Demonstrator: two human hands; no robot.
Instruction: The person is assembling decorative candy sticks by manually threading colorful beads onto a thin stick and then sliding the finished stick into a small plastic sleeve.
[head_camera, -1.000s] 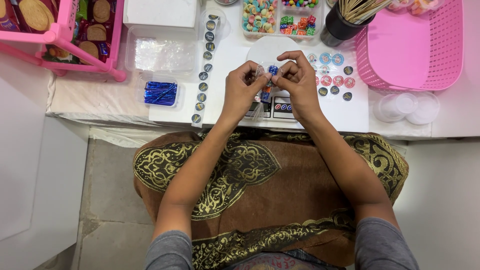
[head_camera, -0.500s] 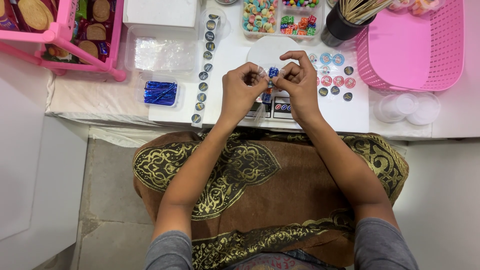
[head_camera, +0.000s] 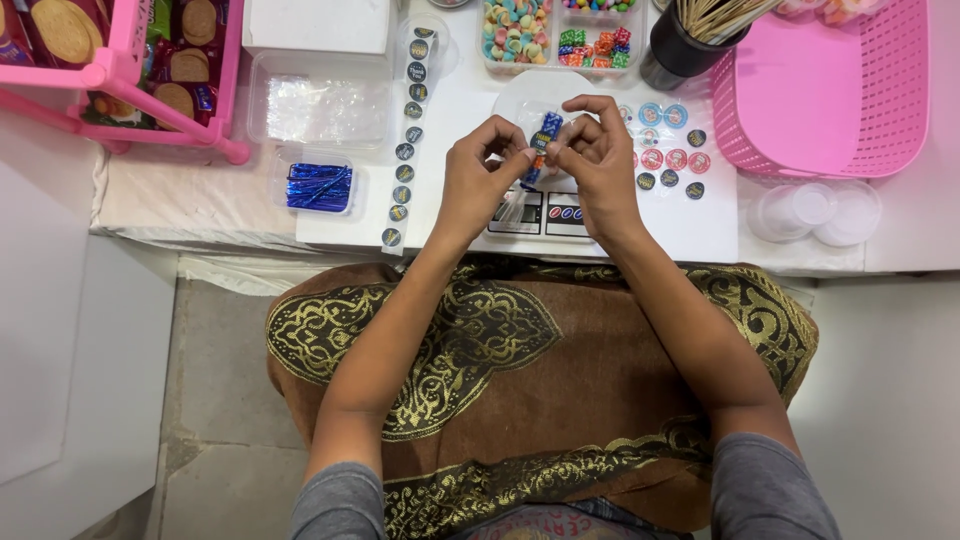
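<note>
My left hand (head_camera: 482, 176) and my right hand (head_camera: 600, 160) meet over the white table (head_camera: 200, 195), both pinching a small clear packet (head_camera: 545, 142) with a blue twist tie and a round sticker on it. The packet is held upright between my fingertips, above a small scale (head_camera: 545, 213). Round stickers (head_camera: 668, 160) lie just right of my right hand. A strip of round stickers (head_camera: 408, 130) runs down the table left of my left hand.
A pink rack of biscuits (head_camera: 120, 60) stands at far left. A clear tub of blue twist ties (head_camera: 318, 187), a clear box (head_camera: 320, 105), candy trays (head_camera: 555, 30), a black cup of sticks (head_camera: 690, 40), a pink basket (head_camera: 830, 90) and clear lids (head_camera: 815, 210) surround the hands.
Both hands stay together on the small packet; the fingers have shifted slightly around it.
</note>
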